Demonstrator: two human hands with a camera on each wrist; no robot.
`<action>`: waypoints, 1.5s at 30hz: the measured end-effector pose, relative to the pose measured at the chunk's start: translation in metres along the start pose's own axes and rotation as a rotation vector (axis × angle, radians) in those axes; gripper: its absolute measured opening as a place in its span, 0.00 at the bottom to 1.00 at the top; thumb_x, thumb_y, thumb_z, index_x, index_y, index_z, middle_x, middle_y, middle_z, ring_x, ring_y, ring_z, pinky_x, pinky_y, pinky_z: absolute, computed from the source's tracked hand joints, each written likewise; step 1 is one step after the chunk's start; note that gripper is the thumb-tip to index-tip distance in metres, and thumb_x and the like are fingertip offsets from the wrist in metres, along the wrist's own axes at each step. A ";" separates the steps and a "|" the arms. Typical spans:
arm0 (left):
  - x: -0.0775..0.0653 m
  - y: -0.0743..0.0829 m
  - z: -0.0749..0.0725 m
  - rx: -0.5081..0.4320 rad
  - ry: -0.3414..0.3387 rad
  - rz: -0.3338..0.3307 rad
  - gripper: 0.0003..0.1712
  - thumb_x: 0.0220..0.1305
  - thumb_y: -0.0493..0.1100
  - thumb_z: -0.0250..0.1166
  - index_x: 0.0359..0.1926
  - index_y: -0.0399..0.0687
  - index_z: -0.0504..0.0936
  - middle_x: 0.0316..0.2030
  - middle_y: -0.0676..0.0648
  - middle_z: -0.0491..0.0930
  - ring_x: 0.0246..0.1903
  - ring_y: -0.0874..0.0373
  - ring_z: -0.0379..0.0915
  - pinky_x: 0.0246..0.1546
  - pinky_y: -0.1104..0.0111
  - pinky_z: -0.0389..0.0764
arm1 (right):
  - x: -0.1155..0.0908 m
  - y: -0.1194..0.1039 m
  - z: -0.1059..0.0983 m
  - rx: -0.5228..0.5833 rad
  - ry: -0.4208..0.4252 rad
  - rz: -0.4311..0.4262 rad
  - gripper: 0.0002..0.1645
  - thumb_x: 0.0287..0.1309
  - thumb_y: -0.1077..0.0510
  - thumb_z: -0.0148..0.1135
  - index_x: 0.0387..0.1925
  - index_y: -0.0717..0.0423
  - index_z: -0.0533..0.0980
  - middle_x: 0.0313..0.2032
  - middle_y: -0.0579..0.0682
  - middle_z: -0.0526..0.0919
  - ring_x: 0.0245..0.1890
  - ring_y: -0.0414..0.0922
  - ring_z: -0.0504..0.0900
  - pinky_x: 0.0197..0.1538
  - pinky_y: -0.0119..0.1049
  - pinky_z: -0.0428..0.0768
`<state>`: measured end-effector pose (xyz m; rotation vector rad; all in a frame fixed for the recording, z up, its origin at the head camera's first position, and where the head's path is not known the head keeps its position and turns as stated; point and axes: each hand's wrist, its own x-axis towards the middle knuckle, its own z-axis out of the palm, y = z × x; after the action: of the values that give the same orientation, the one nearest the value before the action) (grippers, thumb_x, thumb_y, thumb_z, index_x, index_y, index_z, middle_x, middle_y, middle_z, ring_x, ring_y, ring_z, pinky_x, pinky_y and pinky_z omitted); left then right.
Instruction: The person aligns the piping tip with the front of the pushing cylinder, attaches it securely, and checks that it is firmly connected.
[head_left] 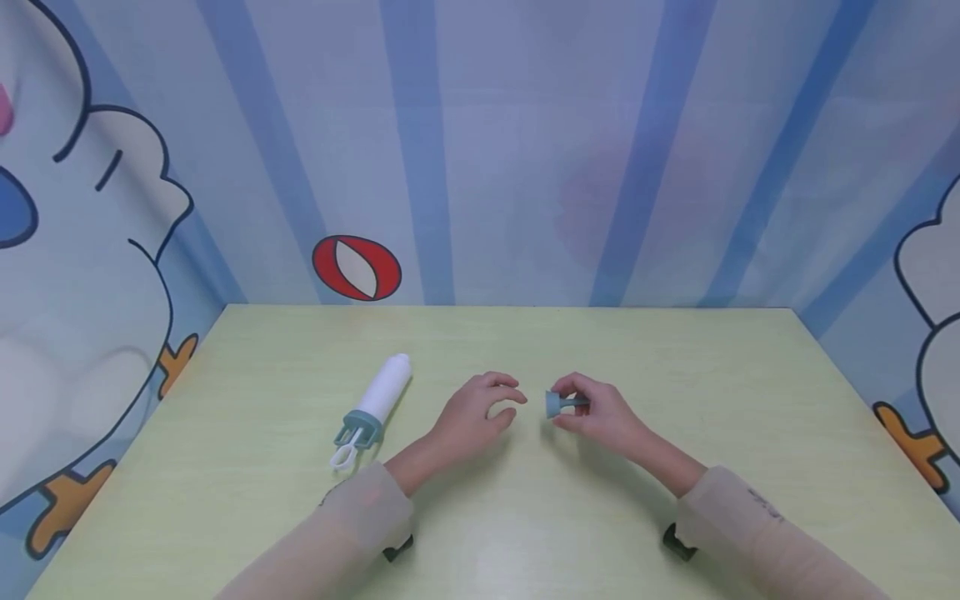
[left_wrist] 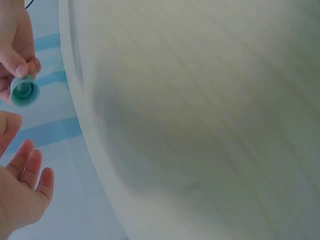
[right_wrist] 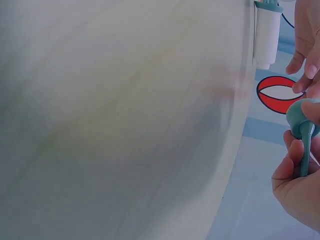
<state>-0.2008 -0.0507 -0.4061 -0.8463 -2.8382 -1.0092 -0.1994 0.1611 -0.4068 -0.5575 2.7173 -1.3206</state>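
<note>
Above the table, my right hand [head_left: 600,410] pinches a small teal cup-shaped piece with a thin stem [head_left: 553,404] between thumb and fingers. Its hollow round mouth faces the left hand; in the left wrist view the cup [left_wrist: 24,91] shows a ring inside. The right wrist view shows the stem [right_wrist: 306,150] running back along the fingers. My left hand [head_left: 474,414] holds nothing, its fingers loosely bent, a short gap away from the cup. Left of that hand lies a white tube [head_left: 385,390] with a teal collar [head_left: 362,427] and a white loop handle [head_left: 345,454].
Both hands are over a pale yellow-green table [head_left: 525,533]. Its far edge meets a blue striped backdrop [head_left: 517,167] with a printed red and white ball [head_left: 357,267]. Printed cartoon figures flank it on both sides.
</note>
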 end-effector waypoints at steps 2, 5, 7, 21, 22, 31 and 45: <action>-0.002 -0.005 -0.006 -0.006 0.002 -0.013 0.11 0.58 0.40 0.56 0.42 0.48 0.80 0.49 0.49 0.73 0.52 0.53 0.66 0.52 0.60 0.68 | 0.000 0.002 -0.001 -0.012 -0.002 0.004 0.18 0.44 0.63 0.65 0.40 0.57 0.73 0.36 0.52 0.78 0.25 0.42 0.69 0.29 0.29 0.70; -0.006 -0.012 -0.016 -0.004 0.011 -0.048 0.10 0.57 0.40 0.58 0.41 0.49 0.81 0.48 0.49 0.74 0.51 0.52 0.66 0.52 0.59 0.68 | -0.001 0.004 -0.002 -0.020 -0.007 0.012 0.17 0.45 0.63 0.65 0.40 0.58 0.73 0.36 0.52 0.78 0.25 0.42 0.68 0.27 0.29 0.69; -0.009 -0.017 -0.024 -0.001 0.006 -0.096 0.11 0.57 0.41 0.59 0.41 0.50 0.80 0.48 0.49 0.74 0.52 0.52 0.66 0.52 0.58 0.68 | -0.002 0.005 -0.003 -0.023 -0.011 0.012 0.17 0.45 0.63 0.64 0.41 0.58 0.73 0.36 0.52 0.78 0.25 0.42 0.68 0.27 0.29 0.69; -0.024 -0.075 -0.083 0.080 -0.068 -0.241 0.23 0.55 0.42 0.61 0.54 0.46 0.73 0.60 0.36 0.61 0.62 0.38 0.49 0.56 0.41 0.52 | -0.003 0.011 -0.006 -0.033 -0.016 -0.009 0.18 0.45 0.63 0.64 0.41 0.58 0.72 0.35 0.52 0.78 0.25 0.41 0.69 0.26 0.29 0.70; -0.025 -0.078 -0.085 0.074 -0.075 -0.264 0.25 0.55 0.42 0.61 0.56 0.45 0.71 0.61 0.35 0.59 0.62 0.38 0.48 0.56 0.41 0.53 | -0.003 0.012 -0.006 -0.030 -0.017 -0.007 0.18 0.45 0.63 0.64 0.41 0.58 0.72 0.35 0.52 0.78 0.25 0.41 0.69 0.26 0.29 0.70; -0.025 -0.097 -0.089 0.091 -0.132 -0.417 0.41 0.53 0.47 0.62 0.66 0.44 0.54 0.62 0.36 0.57 0.58 0.42 0.57 0.54 0.49 0.65 | -0.004 0.014 -0.008 -0.026 -0.019 -0.008 0.18 0.45 0.63 0.64 0.41 0.58 0.72 0.35 0.53 0.78 0.25 0.41 0.69 0.26 0.29 0.70; -0.023 -0.095 -0.086 0.076 -0.154 -0.412 0.42 0.53 0.45 0.63 0.66 0.48 0.53 0.61 0.41 0.62 0.55 0.45 0.62 0.52 0.50 0.67 | -0.003 0.013 -0.010 -0.045 -0.016 0.000 0.18 0.45 0.63 0.64 0.41 0.58 0.72 0.36 0.53 0.78 0.26 0.42 0.69 0.28 0.29 0.70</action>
<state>-0.2425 -0.1743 -0.3975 -0.3490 -3.2417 -0.8893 -0.2027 0.1770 -0.4102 -0.5689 2.7400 -1.2525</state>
